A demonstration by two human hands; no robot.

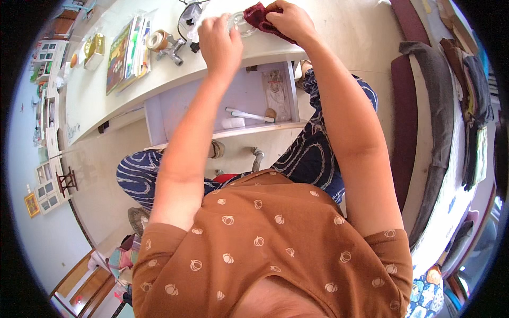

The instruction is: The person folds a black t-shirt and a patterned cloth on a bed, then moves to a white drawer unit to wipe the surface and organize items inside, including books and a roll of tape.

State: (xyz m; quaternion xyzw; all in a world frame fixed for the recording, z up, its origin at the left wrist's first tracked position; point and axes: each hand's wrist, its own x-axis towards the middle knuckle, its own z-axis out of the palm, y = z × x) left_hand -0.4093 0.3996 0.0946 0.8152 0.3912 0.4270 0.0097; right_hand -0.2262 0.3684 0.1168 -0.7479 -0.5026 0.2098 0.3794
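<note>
My right hand (pixel 289 19) is shut on a crumpled maroon cloth (pixel 257 16), which lies against a round clear glass vessel (pixel 243 28). From the other side, my left hand (pixel 222 41) grips the vessel's edge between thumb and fingers; part of the glass is hidden by the hand and the cloth. Both hands are over the far part of a white desk (pixel 191 67). Just left of my left hand, a metal tap fitting (pixel 173 51) and a roll of brown tape (pixel 158 40) sit on the desktop.
Below the desktop a drawer (pixel 191 97) stands pulled out, holding marker pens (pixel 254 115) and a white block (pixel 233 123). Books (pixel 121 59) and a small box (pixel 94 51) lie on the left. A black cable (pixel 182 24) is near the glass. A cloth-draped bed or seat (pixel 429 119) runs along the right.
</note>
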